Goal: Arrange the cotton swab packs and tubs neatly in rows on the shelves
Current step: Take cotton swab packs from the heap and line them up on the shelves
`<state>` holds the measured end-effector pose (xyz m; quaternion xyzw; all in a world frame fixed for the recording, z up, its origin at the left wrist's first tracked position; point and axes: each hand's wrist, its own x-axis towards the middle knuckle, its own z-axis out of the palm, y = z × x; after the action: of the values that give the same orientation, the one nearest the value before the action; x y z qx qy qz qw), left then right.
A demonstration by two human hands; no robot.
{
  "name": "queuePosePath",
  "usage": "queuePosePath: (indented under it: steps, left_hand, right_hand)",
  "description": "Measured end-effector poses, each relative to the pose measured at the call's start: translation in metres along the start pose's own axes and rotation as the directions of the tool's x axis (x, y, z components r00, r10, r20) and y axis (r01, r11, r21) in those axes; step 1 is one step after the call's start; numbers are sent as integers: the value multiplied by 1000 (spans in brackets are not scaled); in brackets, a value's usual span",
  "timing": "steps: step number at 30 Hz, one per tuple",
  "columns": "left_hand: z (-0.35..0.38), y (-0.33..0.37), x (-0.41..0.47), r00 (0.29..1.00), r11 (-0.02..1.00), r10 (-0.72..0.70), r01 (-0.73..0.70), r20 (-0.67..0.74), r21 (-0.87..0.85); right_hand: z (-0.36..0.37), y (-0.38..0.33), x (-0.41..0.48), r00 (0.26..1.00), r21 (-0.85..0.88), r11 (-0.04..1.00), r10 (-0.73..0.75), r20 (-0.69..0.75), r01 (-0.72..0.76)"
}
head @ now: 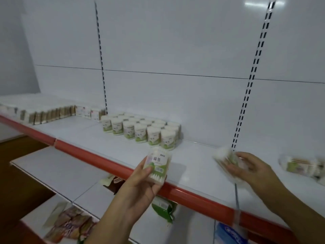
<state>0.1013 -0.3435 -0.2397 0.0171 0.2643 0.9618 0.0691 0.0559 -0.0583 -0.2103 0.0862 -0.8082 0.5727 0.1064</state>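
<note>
My left hand [140, 184] grips a clear swab tub [158, 164] with a green-and-white label, held above the front edge of the white shelf [84, 134]. Farther right, my right hand [253, 169] holds another swab tub [226, 158], blurred and tilted, just over the shelf surface. Several round green-labelled tubs [140, 130] stand in neat rows near the back wall. Flat swab packs [49, 113] line the shelf's left end. One more tub [302, 165] lies on its side at the far right.
A red strip [112, 164] runs along the shelf's front edge. Slotted uprights [246, 103] cross the white back panel. Lower shelves hold loose snack packets [70, 222], a green bag [163, 208] and a blue pack [228, 233].
</note>
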Motion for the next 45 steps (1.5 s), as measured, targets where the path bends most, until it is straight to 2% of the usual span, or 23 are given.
queuePosePath:
  steps: [3, 6, 9, 14, 20, 23, 26, 28, 30, 33, 35, 37, 38, 41, 43, 45]
  left_hand:
    - [-28, 50, 0, 999, 996, 32, -34, 25, 84]
    - [-66, 106, -1, 996, 974, 68, -78, 52, 212]
    - [-102, 151, 0, 994, 959, 97, -105, 42, 264]
    - [-146, 206, 10, 992, 932, 127, -119, 1, 343]
    - [-165, 248, 55, 988, 890, 155, -128, -25, 439]
    - [-161, 272, 83, 979, 817, 197, -135, -51, 560]
    - [-163, 302, 112, 956, 611, 288, -134, -62, 780]
    - [-168, 318, 131, 964, 435, 263, -88, -33, 896]
    - [-177, 326, 152, 972, 304, 236, -62, -13, 951]
    - [-191, 329, 180, 975, 153, 220, -71, 35, 986]
    - [-197, 328, 193, 977, 81, 199, -89, 72, 993]
    - [-198, 331, 202, 977, 27, 178, -128, 121, 991]
    - [-198, 334, 206, 972, -67, 159, -163, 172, 984]
    - [-206, 347, 215, 917, -497, 4, -344, 398, 797]
    - [-217, 354, 225, 818, -627, -105, -496, 565, 601]
    - [-226, 361, 235, 721, -665, -178, -590, 670, 458]
  right_hand:
    - [82, -39, 1, 965, 36, 999, -18, 263, 9]
    - [153, -65, 14, 923, -67, 995, -37, 384, 67]
    - [210, -79, 29, 910, -110, 989, -46, 413, 100]
    - [275, -88, 57, 928, -236, 961, -51, 369, 146]
    - [309, -78, 108, 881, -289, 934, -52, 470, 209]
    - [318, -79, 143, 864, -281, 917, -117, 490, 284]
    - [335, -76, 176, 806, -345, 814, -230, 546, 467]
    - [350, -74, 191, 760, -373, 760, -237, 605, 533]
    - [364, -76, 201, 741, -413, 717, -213, 637, 561]
    - [376, -75, 209, 715, -508, 563, -234, 659, 652]
    - [383, -73, 210, 677, -522, 448, -333, 656, 726]
    - [386, -70, 209, 691, -569, 391, -412, 594, 723]
    - [387, -69, 207, 718, -596, 401, -423, 554, 696]
    - [393, -66, 198, 772, -668, 407, -460, 439, 623]
    - [399, -62, 195, 788, -698, 407, -479, 386, 589]
    - [405, -60, 196, 792, -728, 394, -510, 335, 561]
